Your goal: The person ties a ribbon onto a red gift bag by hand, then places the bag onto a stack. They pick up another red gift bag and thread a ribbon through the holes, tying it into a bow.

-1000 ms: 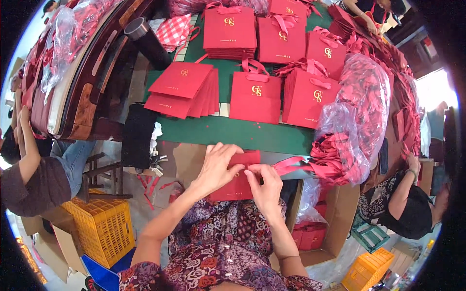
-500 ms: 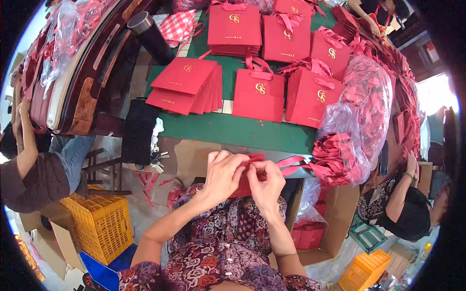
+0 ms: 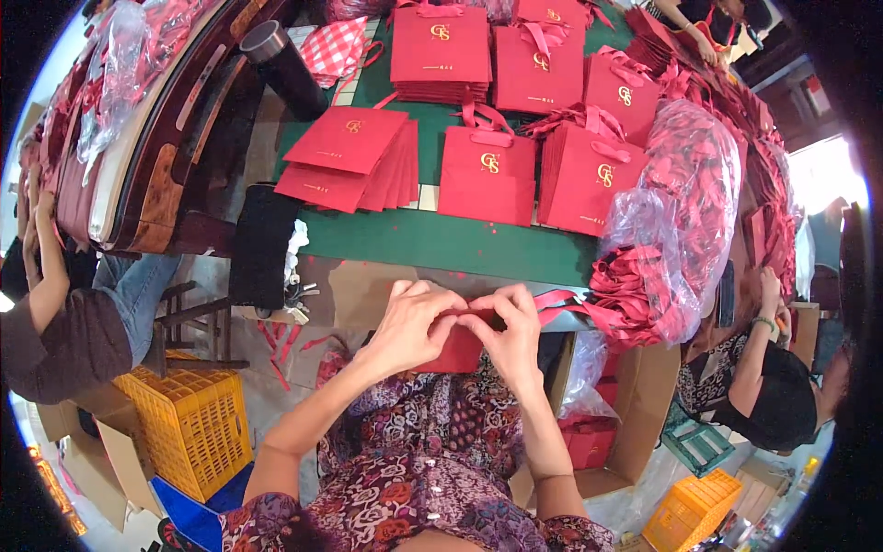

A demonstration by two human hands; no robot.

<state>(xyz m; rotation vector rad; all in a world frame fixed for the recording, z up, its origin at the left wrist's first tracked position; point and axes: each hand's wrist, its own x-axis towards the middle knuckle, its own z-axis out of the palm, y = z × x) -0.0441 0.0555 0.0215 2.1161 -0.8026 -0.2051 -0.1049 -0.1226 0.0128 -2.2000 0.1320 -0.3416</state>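
Close to my body, below the table's front edge, a red paper bag (image 3: 452, 355) is held between my two hands. My left hand (image 3: 416, 322) has thumb and fingers closed on its upper edge. Pinched against the same edge, the fingertips of my right hand (image 3: 508, 333) nearly meet the left ones. The fingers hide the top of the bag, so a ribbon end there cannot be made out. Just right of my right hand, red ribbon (image 3: 635, 290) lies heaped at the table's edge, with loose strands trailing towards the hand.
Several stacks of red gift bags (image 3: 440, 51) stand on the green tabletop (image 3: 405, 241). A clear plastic sack (image 3: 694, 184) bulges at the right; a dark flask (image 3: 285, 74) stands at the left. Below are an open carton (image 3: 635, 432) and a yellow crate (image 3: 189, 428). Other people work on both sides.
My hands have drawn level, fingertips closer together along the bag's top edge. My right hand has risen slightly. The person at the right has moved an arm up.
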